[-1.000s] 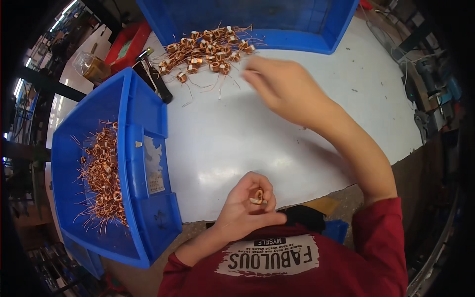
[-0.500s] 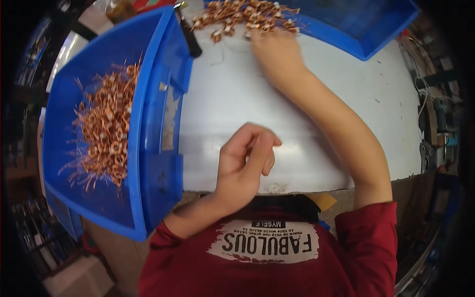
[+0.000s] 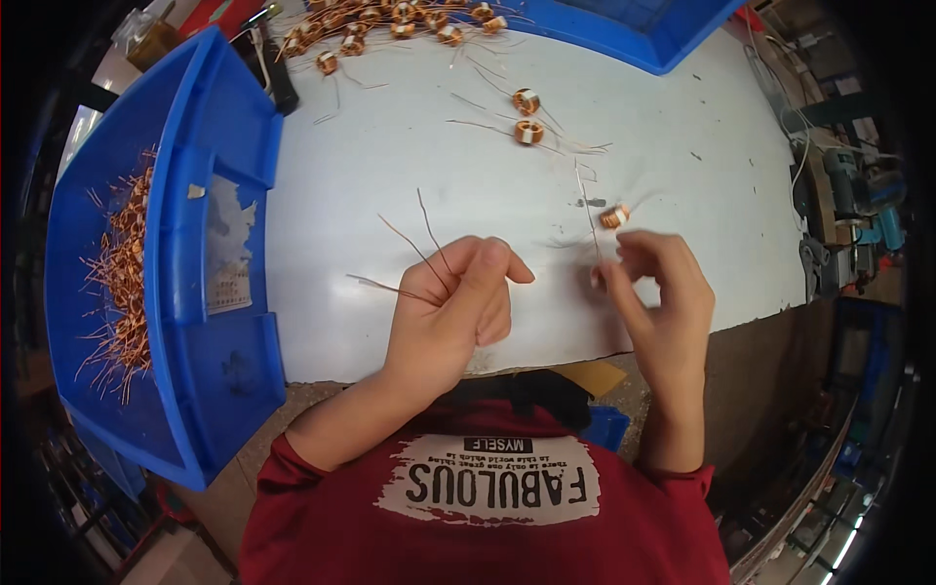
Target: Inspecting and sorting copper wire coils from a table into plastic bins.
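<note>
My left hand is closed near the table's front edge. Thin copper wires stick out of it toward the back left; whatever they join is hidden in my fingers. To its right, my right hand is bent, with the fingertips close together at a thin straight wire. Just beyond those fingertips is a small copper-wound ring coil, slightly blurred; whether the wire belongs to it I cannot tell. Two more ring coils, with white bands and long leads, lie farther back on the white tabletop.
A pile of similar coils covers the back left of the table. At left stands a blue bin with many coils inside. Another blue tray is at the back. A black-handled tool rests by the bin.
My right hand has come back from the pile toward me. Several coils now lie apart from the pile, nearer me. Wires now show from my left hand. The view has shifted right.
</note>
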The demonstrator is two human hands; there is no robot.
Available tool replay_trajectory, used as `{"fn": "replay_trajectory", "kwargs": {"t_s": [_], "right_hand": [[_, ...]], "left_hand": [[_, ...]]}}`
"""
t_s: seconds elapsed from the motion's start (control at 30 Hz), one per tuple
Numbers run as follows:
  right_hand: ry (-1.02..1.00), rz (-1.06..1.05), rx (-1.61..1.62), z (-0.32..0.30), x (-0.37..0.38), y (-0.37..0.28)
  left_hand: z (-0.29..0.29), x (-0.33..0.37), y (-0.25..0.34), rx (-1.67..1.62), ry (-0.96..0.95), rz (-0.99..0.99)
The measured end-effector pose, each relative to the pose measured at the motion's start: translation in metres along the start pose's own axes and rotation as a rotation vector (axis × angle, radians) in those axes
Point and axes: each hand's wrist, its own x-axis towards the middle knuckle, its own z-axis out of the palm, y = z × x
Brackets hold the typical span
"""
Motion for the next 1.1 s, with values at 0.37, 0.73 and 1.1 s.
{"fn": "replay_trajectory", "kwargs": {"t_s": [0.37, 0.73, 1.1], "right_hand": [[0.213, -0.365, 0.229, -0.007, -0.01, -0.015], [-0.162, -0.062, 0.761, -0.013, -0.007, 0.033], [-0.239, -0.228, 0.821, 0.004, -0.01, 0.031]], "left_hand": [[0.054, 0.012, -0.023, 0.007, 0.108, -0.051], [0.034, 0.005, -0.025, -0.244, 0.031, -0.071], [0.047, 0.007, -0.021, -0.177, 0.023, -0.145]]}}
